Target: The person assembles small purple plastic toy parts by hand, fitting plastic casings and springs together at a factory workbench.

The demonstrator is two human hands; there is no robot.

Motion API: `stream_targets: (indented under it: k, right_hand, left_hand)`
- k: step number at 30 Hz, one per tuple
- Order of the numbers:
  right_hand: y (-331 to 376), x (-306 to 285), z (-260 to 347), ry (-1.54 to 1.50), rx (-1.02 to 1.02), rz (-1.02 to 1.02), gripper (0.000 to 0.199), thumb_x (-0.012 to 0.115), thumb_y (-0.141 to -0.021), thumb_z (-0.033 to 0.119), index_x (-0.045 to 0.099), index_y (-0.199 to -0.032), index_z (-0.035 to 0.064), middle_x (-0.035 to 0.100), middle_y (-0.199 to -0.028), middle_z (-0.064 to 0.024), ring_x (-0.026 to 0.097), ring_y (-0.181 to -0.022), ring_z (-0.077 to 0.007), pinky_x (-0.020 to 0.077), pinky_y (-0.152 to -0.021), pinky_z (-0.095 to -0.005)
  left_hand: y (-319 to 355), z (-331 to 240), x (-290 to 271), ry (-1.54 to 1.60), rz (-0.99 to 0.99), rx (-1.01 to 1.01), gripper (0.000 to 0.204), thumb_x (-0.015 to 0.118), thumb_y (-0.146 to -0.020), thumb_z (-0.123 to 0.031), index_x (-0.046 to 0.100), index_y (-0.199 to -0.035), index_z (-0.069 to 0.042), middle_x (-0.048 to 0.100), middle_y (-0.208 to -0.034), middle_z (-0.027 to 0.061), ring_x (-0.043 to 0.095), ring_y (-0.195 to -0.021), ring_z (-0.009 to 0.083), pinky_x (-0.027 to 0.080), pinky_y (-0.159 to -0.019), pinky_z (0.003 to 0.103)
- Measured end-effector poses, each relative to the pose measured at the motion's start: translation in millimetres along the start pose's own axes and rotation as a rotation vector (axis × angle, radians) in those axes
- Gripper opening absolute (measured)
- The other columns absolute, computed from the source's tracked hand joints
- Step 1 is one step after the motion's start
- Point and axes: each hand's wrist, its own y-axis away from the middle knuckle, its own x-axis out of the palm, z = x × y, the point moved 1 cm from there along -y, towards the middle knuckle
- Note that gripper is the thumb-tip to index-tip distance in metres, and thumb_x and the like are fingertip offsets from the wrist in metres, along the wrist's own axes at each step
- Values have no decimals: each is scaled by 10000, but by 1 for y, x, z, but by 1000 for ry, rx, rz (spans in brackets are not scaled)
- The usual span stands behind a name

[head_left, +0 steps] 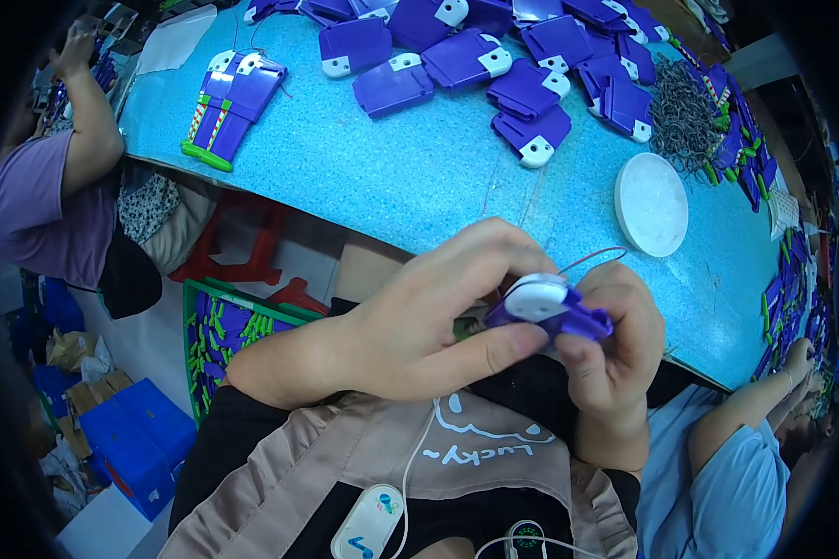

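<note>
My left hand [438, 326] grips a purple plastic piece with a white rounded end [534, 296], thumb in front and fingers behind. My right hand [615, 345] is closed on the piece's purple right end, pinching it between thumb and fingers. A thin dark red wire [592, 258] curves up from behind the white end toward my right fingers. Some green shows under my left fingers. The piece is held above my lap at the table edge; its back is hidden.
Loose purple plates with white corners [466, 61] lie heaped across the blue table [364, 177]. Two joined pieces with green ends [219, 112] lie left. A white bowl [651, 205] and a grey metal heap [685, 112] are right. A green crate [191, 326] stands below left; co-workers sit either side.
</note>
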Motion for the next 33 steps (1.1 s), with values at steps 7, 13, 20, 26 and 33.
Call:
stream_targets:
  k: [7,13,20,26,33]
  right_hand:
    - [3,9,4,-47,4,87,316,760,-665,216,533,-792,36,547,-689,-90,506,-571,-243,380,-518,-327]
    - [-3,5,-4,268,-25,284,369,782,-626,198,556,-870,37,581,-785,-110,561,-651,-272,426,-605,-343]
    - [4,15,14,-121,258,-32,573,775,-632,28,476,-1120,-12,608,-913,-108,594,-734,-175,450,-681,-272]
    - [-18,16,-3,-401,66,0,856,855,-534,202,370,-1204,-20,546,-1051,-144,538,-1000,-252,412,-866,-365]
    - [-12,33,6,-872,258,-24,1148,867,-435,420,277,-1306,-39,348,-1301,-221,352,-1219,-314,250,-1031,-420]
  left_hand:
    - [5,-10,-15,50,99,-80,218,649,-810,-171,625,-873,37,603,-769,120,592,-666,218,447,-579,284]
    - [10,5,-22,326,-51,-115,328,605,-854,-239,540,-1096,-27,500,-1170,182,542,-997,219,448,-850,335]
    - [18,8,2,876,-145,-461,320,528,-905,-204,485,-1165,-22,508,-1174,148,516,-1070,220,420,-907,350]
    - [12,-3,4,1132,-154,-624,378,521,-908,-232,447,-1208,-13,568,-1091,81,581,-974,160,475,-832,313]
    - [8,-3,-5,1315,-131,-593,345,492,-921,-258,476,-1157,-8,586,-1048,60,576,-970,150,473,-819,298]
